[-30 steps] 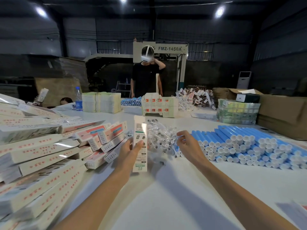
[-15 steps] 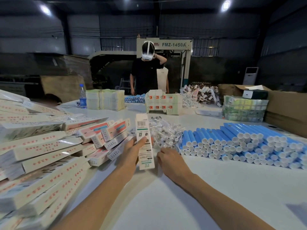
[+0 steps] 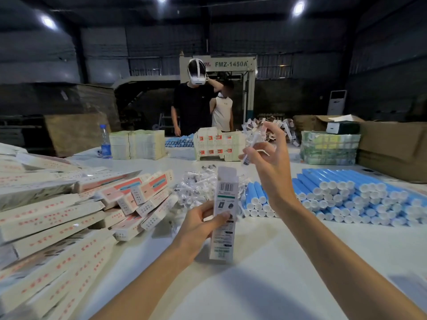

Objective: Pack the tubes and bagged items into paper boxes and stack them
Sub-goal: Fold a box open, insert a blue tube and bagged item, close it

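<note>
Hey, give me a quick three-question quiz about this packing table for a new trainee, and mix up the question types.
1. Fill in: the blue tubes lie to the person's ___ of the pile of bagged items.
2. Multiple choice: the raised right hand pinches A) a blue tube, B) a bagged item, C) a roll of tape.
3. True or false: the left hand holds a paper box upright.

Key: 1 right; 2 B; 3 true.

"FMZ-1450A" on background machine [image 3: 231, 64]
</note>
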Action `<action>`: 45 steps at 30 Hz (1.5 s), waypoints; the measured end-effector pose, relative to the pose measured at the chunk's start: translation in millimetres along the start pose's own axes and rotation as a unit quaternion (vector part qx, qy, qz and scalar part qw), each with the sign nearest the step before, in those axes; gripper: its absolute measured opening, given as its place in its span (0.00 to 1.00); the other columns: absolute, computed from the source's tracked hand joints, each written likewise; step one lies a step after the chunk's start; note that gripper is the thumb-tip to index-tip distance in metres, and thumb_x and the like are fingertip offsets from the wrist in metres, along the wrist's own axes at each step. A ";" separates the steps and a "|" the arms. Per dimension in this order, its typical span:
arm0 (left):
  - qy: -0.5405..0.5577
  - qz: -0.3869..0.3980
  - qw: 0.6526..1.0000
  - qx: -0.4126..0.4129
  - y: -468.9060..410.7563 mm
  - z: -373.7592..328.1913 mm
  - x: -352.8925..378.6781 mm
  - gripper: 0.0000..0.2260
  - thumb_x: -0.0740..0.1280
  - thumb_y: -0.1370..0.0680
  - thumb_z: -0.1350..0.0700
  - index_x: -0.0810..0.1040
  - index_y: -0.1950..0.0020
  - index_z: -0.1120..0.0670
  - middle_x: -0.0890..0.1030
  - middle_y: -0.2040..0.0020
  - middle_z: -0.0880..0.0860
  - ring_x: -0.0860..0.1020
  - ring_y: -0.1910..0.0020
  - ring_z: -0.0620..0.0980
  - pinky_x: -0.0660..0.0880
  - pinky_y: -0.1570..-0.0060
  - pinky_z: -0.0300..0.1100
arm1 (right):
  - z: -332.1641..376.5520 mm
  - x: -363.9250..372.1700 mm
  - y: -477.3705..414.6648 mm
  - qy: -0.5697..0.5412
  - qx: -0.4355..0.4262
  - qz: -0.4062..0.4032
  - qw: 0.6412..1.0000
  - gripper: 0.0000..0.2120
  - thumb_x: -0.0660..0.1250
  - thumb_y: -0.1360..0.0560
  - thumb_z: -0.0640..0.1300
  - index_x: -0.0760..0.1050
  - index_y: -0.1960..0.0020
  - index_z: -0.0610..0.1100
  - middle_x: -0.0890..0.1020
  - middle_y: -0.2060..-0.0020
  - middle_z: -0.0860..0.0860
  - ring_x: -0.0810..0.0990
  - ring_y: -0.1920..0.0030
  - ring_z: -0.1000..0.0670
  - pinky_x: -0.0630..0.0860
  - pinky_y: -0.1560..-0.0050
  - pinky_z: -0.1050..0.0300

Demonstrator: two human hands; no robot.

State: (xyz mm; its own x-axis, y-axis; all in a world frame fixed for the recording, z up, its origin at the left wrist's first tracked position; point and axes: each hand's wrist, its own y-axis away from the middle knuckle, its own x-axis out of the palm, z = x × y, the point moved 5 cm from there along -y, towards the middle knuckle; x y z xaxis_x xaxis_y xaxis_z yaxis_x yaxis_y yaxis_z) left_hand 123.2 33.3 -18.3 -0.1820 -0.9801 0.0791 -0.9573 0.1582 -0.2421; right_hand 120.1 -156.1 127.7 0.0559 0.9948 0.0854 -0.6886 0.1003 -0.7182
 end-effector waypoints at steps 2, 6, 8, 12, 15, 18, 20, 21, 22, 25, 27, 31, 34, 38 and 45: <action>0.006 0.004 1.000 -0.003 1.3 1.4 5.2 0.20 0.79 0.25 0.55 0.83 0.34 0.54 0.87 0.39 0.54 0.86 0.40 0.59 0.82 0.38 0.61 | 11.5 9.4 -1.0 0.011 -0.025 0.032 0.999 0.22 0.70 0.19 0.37 0.70 0.30 0.53 0.87 0.56 0.48 0.87 0.52 0.46 0.83 0.48 0.55; 0.012 0.013 1.000 -0.002 3.2 -0.6 11.8 0.19 0.79 0.25 0.57 0.83 0.35 0.54 0.87 0.39 0.55 0.86 0.40 0.60 0.83 0.40 0.59 | 6.9 22.5 5.7 0.055 0.015 0.084 0.995 0.16 0.72 0.20 0.36 0.72 0.37 0.48 0.87 0.56 0.45 0.87 0.54 0.44 0.85 0.50 0.47; 0.015 0.012 1.000 -0.001 4.1 -1.8 12.8 0.19 0.78 0.24 0.57 0.83 0.34 0.55 0.87 0.40 0.56 0.86 0.40 0.61 0.83 0.40 0.59 | -1.8 23.5 9.9 0.076 0.053 0.101 0.991 0.15 0.71 0.21 0.36 0.71 0.39 0.49 0.87 0.56 0.44 0.87 0.54 0.46 0.86 0.53 0.44; 0.025 0.012 1.000 -0.006 5.0 -2.2 13.9 0.19 0.78 0.24 0.58 0.82 0.33 0.57 0.87 0.39 0.57 0.86 0.40 0.62 0.82 0.39 0.61 | -14.5 20.9 14.6 0.134 0.065 0.114 0.982 0.13 0.72 0.21 0.40 0.72 0.40 0.49 0.87 0.57 0.48 0.85 0.55 0.52 0.82 0.56 0.55; 0.032 0.011 0.999 -0.007 5.1 -2.3 14.6 0.19 0.78 0.24 0.58 0.82 0.33 0.57 0.87 0.39 0.57 0.86 0.41 0.62 0.82 0.39 0.61 | -17.8 18.6 15.5 0.207 0.021 0.100 0.973 0.06 0.72 0.20 0.44 0.77 0.45 0.48 0.82 0.51 0.55 0.78 0.50 0.60 0.72 0.52 0.69; 0.032 0.014 0.999 -0.005 5.2 -1.7 15.1 0.18 0.78 0.23 0.57 0.82 0.34 0.55 0.87 0.39 0.56 0.86 0.40 0.62 0.82 0.39 0.60 | -24.4 15.6 18.2 0.284 0.008 0.103 0.953 0.04 0.71 0.20 0.48 0.79 0.53 0.50 0.77 0.47 0.57 0.71 0.44 0.56 0.66 0.45 0.67; 0.034 0.015 0.999 -0.006 5.4 -1.3 15.0 0.18 0.78 0.23 0.56 0.83 0.34 0.54 0.87 0.39 0.56 0.86 0.40 0.61 0.83 0.39 0.60 | -27.4 12.8 20.4 0.273 0.029 0.094 0.957 0.06 0.71 0.21 0.48 0.80 0.56 0.51 0.77 0.49 0.58 0.72 0.46 0.59 0.67 0.47 0.64; 0.032 0.015 0.999 -0.007 5.7 -1.4 14.9 0.18 0.79 0.23 0.56 0.82 0.34 0.54 0.87 0.39 0.56 0.86 0.40 0.61 0.82 0.39 0.60 | -27.1 11.0 20.4 0.240 0.046 0.079 0.967 0.06 0.71 0.21 0.48 0.82 0.57 0.52 0.80 0.51 0.58 0.73 0.49 0.61 0.68 0.50 0.62; 0.029 0.017 0.999 -0.006 5.9 -1.7 15.1 0.19 0.79 0.23 0.55 0.82 0.33 0.53 0.87 0.39 0.55 0.86 0.40 0.61 0.82 0.39 0.60 | -26.4 9.2 19.6 0.198 0.061 0.066 0.976 0.06 0.72 0.21 0.48 0.84 0.57 0.52 0.83 0.55 0.58 0.75 0.54 0.62 0.71 0.53 0.61; 0.023 0.017 1.000 -0.006 6.0 -2.2 16.2 0.22 0.80 0.26 0.51 0.82 0.34 0.53 0.87 0.39 0.55 0.86 0.41 0.61 0.82 0.38 0.62 | -24.7 13.3 19.3 0.149 0.093 0.073 0.982 0.08 0.72 0.22 0.47 0.86 0.58 0.48 0.87 0.61 0.56 0.82 0.58 0.57 0.77 0.59 0.64; 0.022 0.009 1.000 -0.007 5.5 -1.9 15.3 0.23 0.81 0.28 0.51 0.83 0.34 0.53 0.87 0.40 0.55 0.86 0.42 0.62 0.81 0.38 0.64 | -26.4 18.3 19.2 0.210 0.090 0.095 0.969 0.06 0.73 0.23 0.46 0.87 0.57 0.47 0.87 0.61 0.56 0.83 0.58 0.57 0.77 0.59 0.64; 0.011 0.015 1.000 -0.001 5.7 -2.4 16.0 0.21 0.81 0.27 0.51 0.85 0.36 0.53 0.87 0.40 0.57 0.86 0.42 0.63 0.82 0.39 0.63 | -23.1 20.1 8.5 0.313 0.113 0.197 0.922 0.07 0.72 0.21 0.48 0.87 0.54 0.47 0.88 0.58 0.55 0.84 0.54 0.54 0.81 0.56 0.53; 0.002 0.014 1.000 0.001 6.8 -3.7 17.0 0.20 0.81 0.25 0.53 0.84 0.35 0.54 0.87 0.41 0.56 0.85 0.40 0.62 0.83 0.40 0.60 | -15.9 18.0 6.0 0.347 0.119 0.246 0.897 0.14 0.70 0.19 0.53 0.88 0.52 0.45 0.89 0.55 0.52 0.86 0.52 0.47 0.84 0.51 0.43; -0.006 0.017 1.000 0.007 7.8 -5.3 17.2 0.19 0.78 0.24 0.54 0.83 0.34 0.55 0.87 0.40 0.55 0.85 0.39 0.61 0.83 0.40 0.57 | -9.1 10.8 10.1 0.322 0.073 0.173 0.928 0.10 0.71 0.20 0.56 0.80 0.46 0.49 0.87 0.56 0.55 0.84 0.55 0.55 0.84 0.56 0.52; -0.011 0.020 1.000 0.010 8.3 -6.2 18.4 0.20 0.80 0.24 0.51 0.83 0.34 0.53 0.87 0.40 0.54 0.85 0.39 0.60 0.82 0.38 0.60 | -3.9 15.9 18.3 0.385 -0.024 0.217 0.897 0.11 0.67 0.19 0.38 0.85 0.50 0.50 0.80 0.59 0.65 0.75 0.52 0.64 0.71 0.57 0.67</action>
State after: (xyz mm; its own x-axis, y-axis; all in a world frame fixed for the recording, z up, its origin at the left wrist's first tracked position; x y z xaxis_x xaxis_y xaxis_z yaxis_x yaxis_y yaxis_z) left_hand 110.5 17.4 -12.8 -0.2146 -0.9755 0.0478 -0.9447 0.1949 -0.2636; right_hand 111.3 -138.4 113.2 0.2858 0.6563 -0.6983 -0.7352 -0.3172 -0.5990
